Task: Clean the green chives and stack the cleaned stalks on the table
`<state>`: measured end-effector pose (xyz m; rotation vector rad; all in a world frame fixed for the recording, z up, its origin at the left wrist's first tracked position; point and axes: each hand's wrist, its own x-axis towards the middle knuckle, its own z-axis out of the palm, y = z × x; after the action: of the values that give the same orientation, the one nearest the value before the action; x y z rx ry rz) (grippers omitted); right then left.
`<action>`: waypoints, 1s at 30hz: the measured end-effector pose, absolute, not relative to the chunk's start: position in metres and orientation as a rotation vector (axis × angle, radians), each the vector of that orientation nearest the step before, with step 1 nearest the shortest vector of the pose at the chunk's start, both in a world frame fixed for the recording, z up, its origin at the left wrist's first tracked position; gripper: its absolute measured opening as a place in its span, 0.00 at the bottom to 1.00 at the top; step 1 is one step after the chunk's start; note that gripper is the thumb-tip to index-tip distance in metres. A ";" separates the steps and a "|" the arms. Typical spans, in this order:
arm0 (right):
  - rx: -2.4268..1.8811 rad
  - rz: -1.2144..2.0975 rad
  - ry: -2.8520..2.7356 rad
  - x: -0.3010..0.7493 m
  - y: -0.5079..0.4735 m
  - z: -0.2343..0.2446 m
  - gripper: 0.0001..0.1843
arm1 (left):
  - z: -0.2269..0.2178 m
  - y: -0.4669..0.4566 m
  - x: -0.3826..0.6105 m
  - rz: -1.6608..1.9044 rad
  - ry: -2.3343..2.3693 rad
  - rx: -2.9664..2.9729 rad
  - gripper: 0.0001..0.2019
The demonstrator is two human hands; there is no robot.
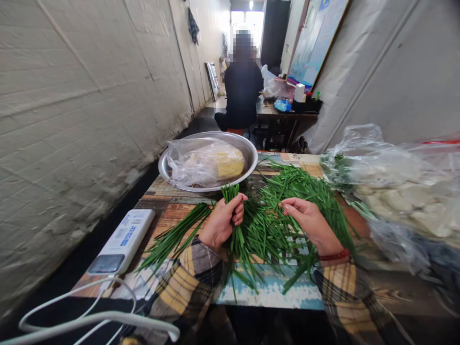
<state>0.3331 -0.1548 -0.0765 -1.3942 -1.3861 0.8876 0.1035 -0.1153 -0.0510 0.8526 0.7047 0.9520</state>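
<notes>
While the left hand (222, 221) clenches an upright bunch of chives (230, 192) above the table (161, 199), the half-open right hand (309, 224) rests on the loose pile (298, 184), apparently mid-gathering; adding stalks needs a fingertip pinch.

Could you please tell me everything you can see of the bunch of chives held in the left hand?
The bunch of chives is a sheaf of thin, flat, fresh-green leaves, its cut ends level and pointing up toward the metal basin. The left hand is closed round it, holding it nearly upright; its lower part merges with the loose chives on the table.
</notes>
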 end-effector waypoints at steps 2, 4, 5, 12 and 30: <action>-1.420 0.880 -1.462 0.335 -0.155 -0.076 0.16 | -0.051 -0.115 0.103 0.954 0.709 0.855 0.14; -1.473 0.844 -1.545 0.339 -0.154 -0.076 0.16 | -0.050 -0.115 0.103 0.956 0.713 0.854 0.14; -1.517 0.796 -1.569 0.341 -0.154 -0.077 0.16 | -0.049 -0.115 0.103 0.956 0.716 0.853 0.14; -1.836 0.238 -1.855 0.336 -0.155 -0.085 0.12 | -0.048 -0.116 0.103 0.949 0.714 0.858 0.15; -1.377 0.914 -1.314 0.329 -0.153 -0.083 0.19 | -0.052 -0.115 0.103 0.962 0.698 0.856 0.15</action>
<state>0.3295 -0.1526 -0.0825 -1.3770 -1.3145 0.9136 0.1026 -0.1154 -0.0524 0.8562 0.6977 0.9624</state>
